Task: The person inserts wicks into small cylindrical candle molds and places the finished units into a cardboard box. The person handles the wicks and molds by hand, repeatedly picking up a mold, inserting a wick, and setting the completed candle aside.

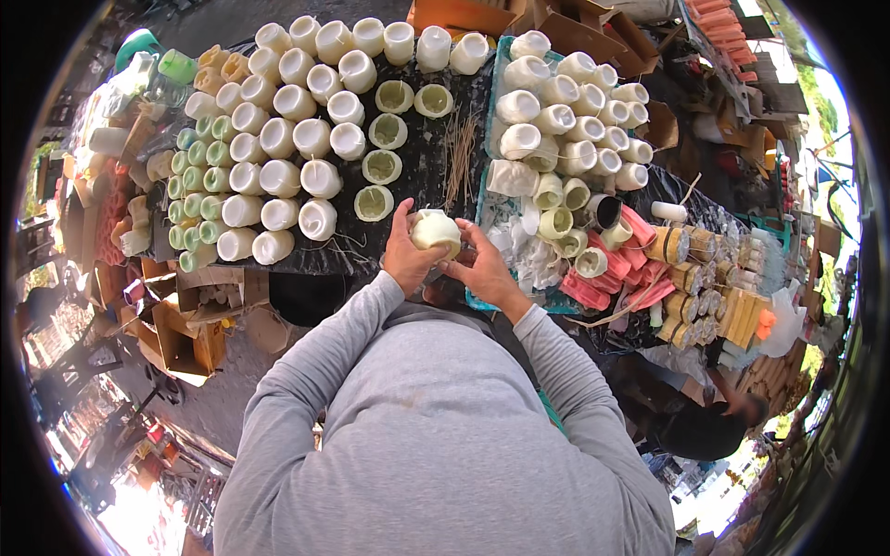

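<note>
Between my two hands, just above the near edge of the black-covered table [422, 167], is a rounded cream wax cup [436, 230]. My left hand [408, 250] closes on its left side, with the thumb along the upper edge. The fingers of my right hand [480, 267] grip it from the right and below; the fingertips underneath are partly hidden. Just beyond my hands stand several hollow greenish cups [375, 203] in a column. A bundle of thin sticks or wicks [459, 153] lies on the black cover ahead.
Rows of white cups [280, 176] fill the table's left, with small green ones [195, 206] at its edge. At right, a teal tray [489, 139] holds many cream cups. Beyond it lie pink pieces [607, 269] and tied bundles [684, 278]. Cardboard boxes [190, 334] stand lower left; another person [691, 408] is lower right.
</note>
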Motion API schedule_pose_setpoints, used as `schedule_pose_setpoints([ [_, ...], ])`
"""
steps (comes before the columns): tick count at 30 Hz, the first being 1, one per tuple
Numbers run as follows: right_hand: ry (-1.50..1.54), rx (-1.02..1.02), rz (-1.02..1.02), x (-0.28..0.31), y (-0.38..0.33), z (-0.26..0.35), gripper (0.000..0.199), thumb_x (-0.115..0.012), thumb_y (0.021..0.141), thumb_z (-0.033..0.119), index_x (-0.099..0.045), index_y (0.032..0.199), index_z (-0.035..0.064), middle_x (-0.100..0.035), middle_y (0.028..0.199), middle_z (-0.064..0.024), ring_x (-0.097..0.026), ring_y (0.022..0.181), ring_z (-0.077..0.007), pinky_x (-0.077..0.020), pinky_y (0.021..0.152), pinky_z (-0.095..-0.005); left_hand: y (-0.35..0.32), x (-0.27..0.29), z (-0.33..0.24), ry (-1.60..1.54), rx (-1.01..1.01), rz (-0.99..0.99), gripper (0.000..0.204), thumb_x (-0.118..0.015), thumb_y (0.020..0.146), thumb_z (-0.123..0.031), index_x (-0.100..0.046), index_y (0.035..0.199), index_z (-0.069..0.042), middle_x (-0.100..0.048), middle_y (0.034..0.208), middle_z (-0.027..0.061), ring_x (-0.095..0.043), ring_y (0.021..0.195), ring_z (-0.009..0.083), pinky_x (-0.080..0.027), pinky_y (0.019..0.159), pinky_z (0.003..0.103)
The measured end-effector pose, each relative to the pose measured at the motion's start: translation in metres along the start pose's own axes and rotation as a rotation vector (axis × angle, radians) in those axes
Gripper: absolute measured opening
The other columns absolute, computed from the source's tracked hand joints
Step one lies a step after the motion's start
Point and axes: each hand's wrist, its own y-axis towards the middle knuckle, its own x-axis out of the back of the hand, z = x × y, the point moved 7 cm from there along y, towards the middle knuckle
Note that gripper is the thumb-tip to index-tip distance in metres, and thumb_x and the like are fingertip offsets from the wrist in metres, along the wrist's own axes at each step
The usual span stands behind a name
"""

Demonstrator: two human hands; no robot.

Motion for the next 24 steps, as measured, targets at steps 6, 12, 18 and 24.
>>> schedule_pose_setpoints([
  [6,0.013,-0.133,-0.105,0.005,0.028,-0.030,0.053,-0.070,0.100,0.004,-0.053,0.149,-0.0024,-0.071,0.125,-0.0102,-0.072,0.099,-0.0152,-0.0609,0.078,-0.0296,0.021,0.011,0.001,0.481,-0.022,0.234,0.117,-0.088,0.080,-0.039,-0.022,0.169,-0.005,-0.058,0.150,0.0294,-0.064,0.130,0.0413,-0.050,0.113,0.047],
  [12,0.131,-0.154,-0.192,0.020,0.053,-0.010,0.043,-0.074,0.098,0.004,-0.063,0.139,-0.0021,-0.075,0.113,-0.0061,-0.070,0.087,-0.0112,-0.0584,0.070,-0.0255,0.036,0.016,0.007,-0.216,0.192,0.212,0.089,-0.073,0.100,-0.038,-0.027,0.169,-0.006,-0.059,0.150,0.0172,-0.066,0.125,0.0285,-0.059,0.097,0.045],
  [18,0.157,-0.037,0.056,0.012,0.052,0.053,0.065,-0.083,0.092,0.006,-0.054,0.149,-0.0033,-0.068,0.128,-0.0110,-0.067,0.095,-0.0107,-0.0589,0.079,-0.0261,0.045,0.022,-0.003,-0.747,0.484,0.366,0.052,-0.052,0.112,-0.042,-0.049,0.155,-0.013,-0.065,0.143,0.0075,-0.068,0.118,0.0247,-0.057,0.086,0.044],
  [24,-0.351,0.189,-0.039,0.002,0.045,0.080,0.092,-0.091,0.077,0.004,-0.049,0.159,0.0060,-0.061,0.139,-0.0091,-0.065,0.106,-0.0160,-0.0573,0.094,-0.0293,0.044,0.023,-0.008,-0.720,0.446,0.422,0.053,-0.054,0.108,-0.047,-0.057,0.148,-0.011,-0.071,0.129,0.0044,-0.069,0.108,0.0208,-0.054,0.078,0.038],
])
